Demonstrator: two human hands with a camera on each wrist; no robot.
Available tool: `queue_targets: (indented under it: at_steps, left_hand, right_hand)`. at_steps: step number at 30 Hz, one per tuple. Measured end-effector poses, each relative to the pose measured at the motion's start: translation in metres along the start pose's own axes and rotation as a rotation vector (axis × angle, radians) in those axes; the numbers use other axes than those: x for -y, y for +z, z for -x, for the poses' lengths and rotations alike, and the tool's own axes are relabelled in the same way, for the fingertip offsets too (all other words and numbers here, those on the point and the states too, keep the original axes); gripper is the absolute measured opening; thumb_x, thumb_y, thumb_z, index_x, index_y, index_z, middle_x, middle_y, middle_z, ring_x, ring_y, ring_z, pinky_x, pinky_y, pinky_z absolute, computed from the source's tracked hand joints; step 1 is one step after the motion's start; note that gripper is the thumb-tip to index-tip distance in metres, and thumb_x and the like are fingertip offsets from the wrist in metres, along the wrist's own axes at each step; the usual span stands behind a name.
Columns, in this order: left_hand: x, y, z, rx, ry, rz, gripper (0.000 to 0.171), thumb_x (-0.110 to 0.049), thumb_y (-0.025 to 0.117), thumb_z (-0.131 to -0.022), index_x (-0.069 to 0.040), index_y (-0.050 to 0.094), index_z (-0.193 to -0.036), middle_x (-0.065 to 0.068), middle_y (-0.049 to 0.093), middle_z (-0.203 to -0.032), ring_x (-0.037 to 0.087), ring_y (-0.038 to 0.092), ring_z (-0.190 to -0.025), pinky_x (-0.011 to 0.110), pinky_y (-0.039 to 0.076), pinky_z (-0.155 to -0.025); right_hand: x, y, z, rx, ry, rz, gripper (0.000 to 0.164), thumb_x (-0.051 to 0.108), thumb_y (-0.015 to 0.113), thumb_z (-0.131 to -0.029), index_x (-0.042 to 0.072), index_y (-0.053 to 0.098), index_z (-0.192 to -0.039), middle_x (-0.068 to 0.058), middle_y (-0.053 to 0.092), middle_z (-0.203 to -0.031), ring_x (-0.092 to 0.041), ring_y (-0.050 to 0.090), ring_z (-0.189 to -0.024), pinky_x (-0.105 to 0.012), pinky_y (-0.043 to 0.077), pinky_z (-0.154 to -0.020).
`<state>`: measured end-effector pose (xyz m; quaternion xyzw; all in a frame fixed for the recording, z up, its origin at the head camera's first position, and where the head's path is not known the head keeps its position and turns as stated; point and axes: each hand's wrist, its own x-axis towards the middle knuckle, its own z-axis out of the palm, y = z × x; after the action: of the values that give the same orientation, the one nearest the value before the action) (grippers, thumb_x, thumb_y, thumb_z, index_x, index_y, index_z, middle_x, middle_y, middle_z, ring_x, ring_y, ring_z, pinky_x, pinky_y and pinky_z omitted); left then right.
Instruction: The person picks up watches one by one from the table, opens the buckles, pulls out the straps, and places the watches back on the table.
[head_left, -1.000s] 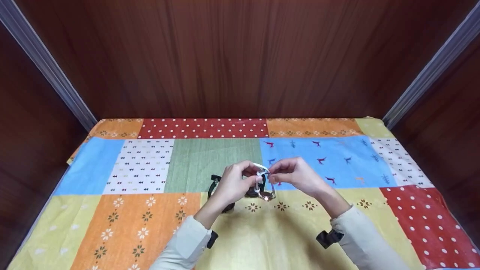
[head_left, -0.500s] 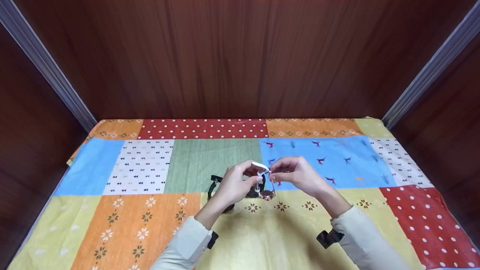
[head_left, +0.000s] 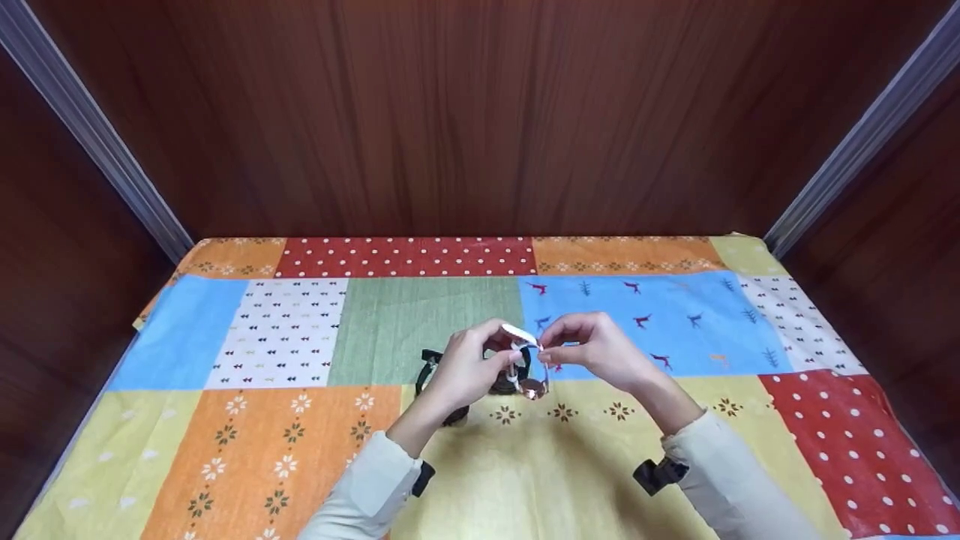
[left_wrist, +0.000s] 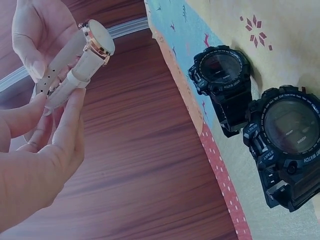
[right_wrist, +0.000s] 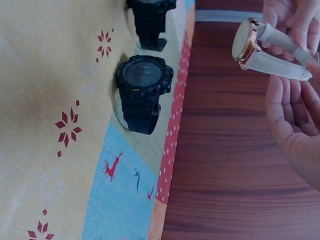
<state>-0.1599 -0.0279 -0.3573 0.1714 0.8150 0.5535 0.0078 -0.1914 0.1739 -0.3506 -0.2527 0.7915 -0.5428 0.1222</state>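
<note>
A wristwatch [head_left: 532, 388] with a white strap and rose-gold case hangs in a loop between both hands above the table. The left hand [head_left: 472, 367] grips one strap half between thumb and fingers. At the strap ends, the right hand [head_left: 589, 349] pinches with thumb and forefinger. In the left wrist view the watch face [left_wrist: 101, 37] points up and right, with a keeper loop [left_wrist: 77, 80] round the strap and holes in the other half. Fingers partly hide the strap ends and buckle area. The right wrist view shows the white strap [right_wrist: 277, 65] from its other side.
Two black digital sports watches, one smaller in view [left_wrist: 220, 67] and one nearer [left_wrist: 290, 127], stand on the patchwork tablecloth [head_left: 300, 450]. In the head view the left hand partly covers them. A dark wood panel [head_left: 480, 120] rises behind the table.
The white strap part above the left fingers has tilted slightly, showing more of its broad side. The watch case has shifted a little left. Both hands stay nearly in place.
</note>
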Motion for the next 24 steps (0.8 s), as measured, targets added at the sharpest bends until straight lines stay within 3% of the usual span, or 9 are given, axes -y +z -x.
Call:
queue_targets:
  at_steps: [4,8,12,24]
  left_hand:
    - [0.0,-0.002,0.001,0.006,-0.01,0.012,0.013,-0.005,0.06,-0.087,-0.008,0.062,-0.1,0.0,0.06,-0.084,0.013,0.056,-0.076,0.027,0.048,-0.067]
    - [0.001,-0.006,0.001,-0.031,0.002,0.023,0.014,-0.003,0.06,-0.086,-0.004,0.061,-0.1,0.003,0.061,-0.085,0.016,0.058,-0.077,0.026,0.049,-0.068]
    - [0.004,-0.01,0.0,-0.069,0.016,0.028,0.013,-0.001,0.06,-0.085,-0.002,0.061,-0.098,0.006,0.061,-0.086,0.017,0.059,-0.079,0.025,0.05,-0.068]
    - [0.009,-0.012,0.001,-0.074,-0.003,0.018,0.014,-0.003,0.061,-0.085,-0.002,0.06,-0.099,0.005,0.061,-0.088,0.018,0.059,-0.082,0.027,0.049,-0.071]
  right_hand:
    - [0.0,-0.001,0.0,-0.007,-0.007,-0.001,0.017,0.006,0.069,-0.08,-0.007,0.065,-0.089,-0.014,0.064,-0.082,-0.016,0.061,-0.073,-0.035,0.052,-0.068]
    - [-0.003,-0.004,0.001,-0.022,-0.022,-0.014,0.015,0.005,0.07,-0.079,-0.005,0.065,-0.088,-0.015,0.065,-0.083,-0.018,0.062,-0.074,-0.032,0.052,-0.07]
    - [-0.007,-0.008,0.003,-0.04,-0.026,-0.053,0.014,0.003,0.069,-0.079,-0.007,0.065,-0.088,-0.018,0.065,-0.082,-0.018,0.063,-0.075,-0.033,0.052,-0.071]
    - [-0.014,-0.013,0.006,-0.027,0.0,-0.207,0.015,0.0,0.067,-0.08,-0.009,0.063,-0.091,-0.023,0.065,-0.082,-0.028,0.065,-0.076,-0.04,0.051,-0.075]
